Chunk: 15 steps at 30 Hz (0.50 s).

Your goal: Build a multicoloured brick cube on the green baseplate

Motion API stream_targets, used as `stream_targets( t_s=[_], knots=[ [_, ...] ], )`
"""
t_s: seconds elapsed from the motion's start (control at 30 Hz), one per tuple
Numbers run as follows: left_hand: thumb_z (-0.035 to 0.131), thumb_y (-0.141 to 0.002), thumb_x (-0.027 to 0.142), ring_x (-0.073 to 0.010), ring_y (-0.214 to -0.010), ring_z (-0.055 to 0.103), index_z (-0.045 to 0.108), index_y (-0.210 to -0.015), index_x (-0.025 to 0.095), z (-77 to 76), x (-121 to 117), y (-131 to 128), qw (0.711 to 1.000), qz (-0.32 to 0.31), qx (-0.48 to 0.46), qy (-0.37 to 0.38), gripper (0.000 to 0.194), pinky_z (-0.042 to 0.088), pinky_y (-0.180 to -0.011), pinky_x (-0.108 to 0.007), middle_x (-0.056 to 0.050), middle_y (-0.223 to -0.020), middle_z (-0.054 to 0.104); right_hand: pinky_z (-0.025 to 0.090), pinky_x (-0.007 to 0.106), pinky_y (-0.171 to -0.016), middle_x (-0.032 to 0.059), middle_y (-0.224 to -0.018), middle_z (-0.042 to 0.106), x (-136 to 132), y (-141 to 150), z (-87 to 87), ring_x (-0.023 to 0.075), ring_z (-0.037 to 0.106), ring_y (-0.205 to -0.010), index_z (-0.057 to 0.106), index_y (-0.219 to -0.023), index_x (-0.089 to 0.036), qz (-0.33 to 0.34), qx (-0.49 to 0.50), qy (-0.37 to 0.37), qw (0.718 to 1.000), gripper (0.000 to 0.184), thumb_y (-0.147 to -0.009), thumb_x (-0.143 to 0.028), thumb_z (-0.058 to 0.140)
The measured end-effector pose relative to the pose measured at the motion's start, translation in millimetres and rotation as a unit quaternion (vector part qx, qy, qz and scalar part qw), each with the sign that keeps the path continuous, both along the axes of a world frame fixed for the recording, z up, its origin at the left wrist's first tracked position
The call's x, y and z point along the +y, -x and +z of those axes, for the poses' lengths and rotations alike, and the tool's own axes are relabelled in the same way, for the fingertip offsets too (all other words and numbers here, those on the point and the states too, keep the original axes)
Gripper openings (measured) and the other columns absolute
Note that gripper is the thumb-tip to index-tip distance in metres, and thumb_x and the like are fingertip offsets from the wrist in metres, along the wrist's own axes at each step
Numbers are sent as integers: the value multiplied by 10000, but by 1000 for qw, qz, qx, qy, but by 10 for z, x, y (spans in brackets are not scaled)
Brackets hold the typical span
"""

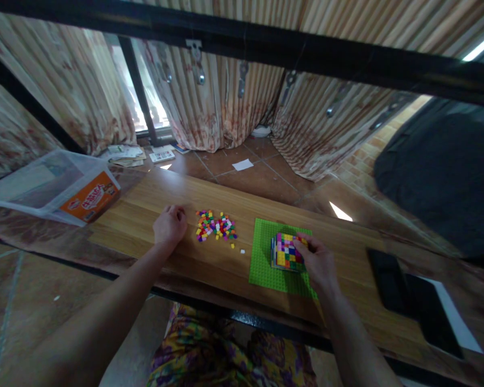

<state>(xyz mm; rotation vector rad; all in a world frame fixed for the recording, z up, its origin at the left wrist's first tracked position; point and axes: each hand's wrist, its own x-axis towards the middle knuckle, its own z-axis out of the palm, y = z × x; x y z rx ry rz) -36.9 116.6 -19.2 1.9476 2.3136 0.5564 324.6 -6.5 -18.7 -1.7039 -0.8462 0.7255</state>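
A block of small, many-coloured toy bricks (286,251), built several layers high, stands on a green studded baseplate (260,263). My right hand (319,262) is at the block's right side, fingers bent and closed over its upper right edge; any single brick under the fingertips is hidden. To the left lies a loose pile of small coloured bricks (214,226), with a yellow brick (233,245) and a white brick (242,251) apart from it. My left hand (171,224) rests on the table left of the pile, fingers curled in; whatever they may hold is hidden.
The wooden table (210,269) bears a clear plastic bin (44,185) with an orange label at the left. Dark flat objects (389,279) and a white sheet (460,317) lie at the right. A dark bar (242,45) crosses above, before curtains (221,107).
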Motion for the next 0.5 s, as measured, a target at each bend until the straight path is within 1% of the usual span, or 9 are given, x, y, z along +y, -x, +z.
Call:
stream_targets(
  t_s=[0.1, 0.17, 0.23, 0.3, 0.33, 0.4, 0.47, 0.5],
  knots=[
    [418, -919, 276, -228, -927, 649, 681, -1001, 213, -1, 2, 1, 1000, 0, 0, 0, 282, 448, -701, -302, -80, -1069, 682, 573, 339, -710, 67, -917, 737, -14, 15, 59, 187, 676, -763, 716, -1045, -154, -5, 39, 1, 999, 597, -594, -537, 792],
    [420, -918, 274, -225, -919, 650, 681, -993, 213, -1, 2, 1, 1000, -4, 0, 1, 278, 444, -693, -300, -76, -1059, 683, 566, 347, -715, 84, -945, 734, -73, 40, 148, 190, 676, -766, 702, -1078, -146, -34, 29, -12, 999, 590, -641, -539, 760],
    [417, -921, 275, -226, -918, 650, 682, -997, 213, -6, 5, 3, 1000, -6, 2, 0, 282, 442, -693, -300, -76, -1054, 684, 557, 351, -714, 110, -978, 730, -179, 105, 274, 197, 679, -774, 694, -1099, -139, -85, -26, -39, 995, 548, -721, -536, 703],
    [413, -925, 274, -225, -920, 650, 683, -1013, 211, -17, 11, 7, 1000, -4, 4, -4, 290, 444, -700, -302, -81, -1064, 683, 548, 358, -751, 117, -1006, 728, -310, 238, 406, 206, 682, -818, 703, -1077, -151, -114, -103, -78, 985, 460, -795, -510, 650],
    [414, -926, 272, -225, -924, 649, 682, -1019, 210, -24, 13, 9, 1000, -3, 4, -6, 291, 445, -705, -302, -84, -1072, 681, 541, 362, -789, 109, -1006, 730, -371, 334, 460, 208, 683, -850, 714, -1042, -164, -92, -135, -97, 982, 398, -824, -487, 630],
    [417, -925, 269, -224, -934, 648, 681, -1022, 210, -35, 17, 10, 1000, -2, 4, -8, 288, 445, -713, -300, -86, -1080, 680, 529, 352, -830, 82, -994, 733, -462, 573, 516, 200, 680, -892, 723, -982, -197, -2, -188, -121, 975, 284, -882, -424, 585],
    [419, -925, 266, -222, -940, 647, 682, -1014, 207, -38, 17, 8, 1000, -1, 4, -9, 283, 444, -716, -297, -85, -1074, 682, 521, 328, -826, 66, -978, 726, -487, 840, 487, 184, 671, -884, 717, -960, -211, 126, -261, -120, 949, 221, -921, -333, 537],
    [419, -926, 266, -220, -939, 648, 682, -1007, 206, -38, 16, 7, 1000, -1, 4, -10, 282, 442, -715, -296, -84, -1067, 683, 518, 318, -809, 68, -949, 719, -473, 965, 443, 178, 663, -860, 710, -955, -203, 164, -294, -112, 935, 228, -938, -278, 495]
  ],
)
